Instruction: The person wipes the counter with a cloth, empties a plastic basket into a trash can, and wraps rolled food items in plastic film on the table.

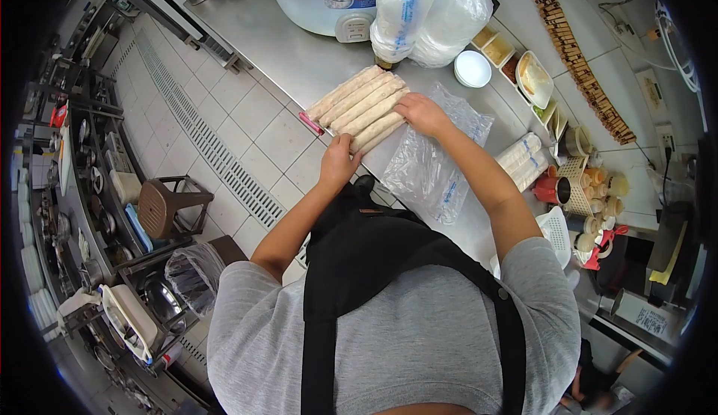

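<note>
Several long, beige, speckled rolls (357, 95) lie side by side on the steel counter, near its edge. They look like dough or stuffed rolls, but I cannot tell which. My left hand (340, 161) is closed at the near-left end of the closest rolls. At their right ends, my right hand (422, 114) has its fingers bent over the closest rolls. Beside the right forearm a crumpled clear plastic bag (430, 164) with blue print lies flat. A pink object (310, 123) shows at the counter edge by the rolls.
A large rice cooker (318, 7) stands at the back beside wrapped plastic bags (430, 15) and a white bowl (473, 69). Ingredient containers (497, 48) line the wall; a red cup (550, 189) is to the right. On the floor at left is a brown stool (161, 207).
</note>
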### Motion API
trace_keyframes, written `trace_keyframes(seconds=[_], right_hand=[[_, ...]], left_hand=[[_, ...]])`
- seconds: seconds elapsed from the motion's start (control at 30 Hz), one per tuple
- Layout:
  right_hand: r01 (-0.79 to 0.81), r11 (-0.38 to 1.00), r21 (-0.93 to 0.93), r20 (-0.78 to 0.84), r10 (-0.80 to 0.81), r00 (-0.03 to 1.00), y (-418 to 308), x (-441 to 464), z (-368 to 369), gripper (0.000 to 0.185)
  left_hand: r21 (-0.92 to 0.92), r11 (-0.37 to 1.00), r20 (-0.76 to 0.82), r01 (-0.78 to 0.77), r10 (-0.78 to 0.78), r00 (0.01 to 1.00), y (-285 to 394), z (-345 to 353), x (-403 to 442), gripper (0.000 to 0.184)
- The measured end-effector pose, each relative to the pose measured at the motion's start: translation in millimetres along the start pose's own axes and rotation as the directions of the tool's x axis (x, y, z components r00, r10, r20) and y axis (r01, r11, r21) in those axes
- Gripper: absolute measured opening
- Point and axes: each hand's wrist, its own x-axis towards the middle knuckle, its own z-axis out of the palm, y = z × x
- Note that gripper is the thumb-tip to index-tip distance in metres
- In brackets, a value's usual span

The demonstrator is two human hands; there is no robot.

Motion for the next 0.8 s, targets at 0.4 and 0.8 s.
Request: trace_keyframes(seconds=[0.4, 0.8], right_hand=[[0.157, 0.982, -0.102, 0.027, -0.156, 0.987, -4.8, 1.1, -24.1, 0.016], [-0.035, 0.984, -0.176, -0.071, 0.023, 0.997, -62.2, -43.4, -102.7, 0.014]], left_hand=[[-0.055, 0.997, -0.064, -0.054, 0.050, 0.997, -14.1, 10.6, -0.8, 0.029], [-0.128, 0.942, -0.015, -0.310, 0.310, 0.951, 9.7, -29.2, 0.1, 0.024]])
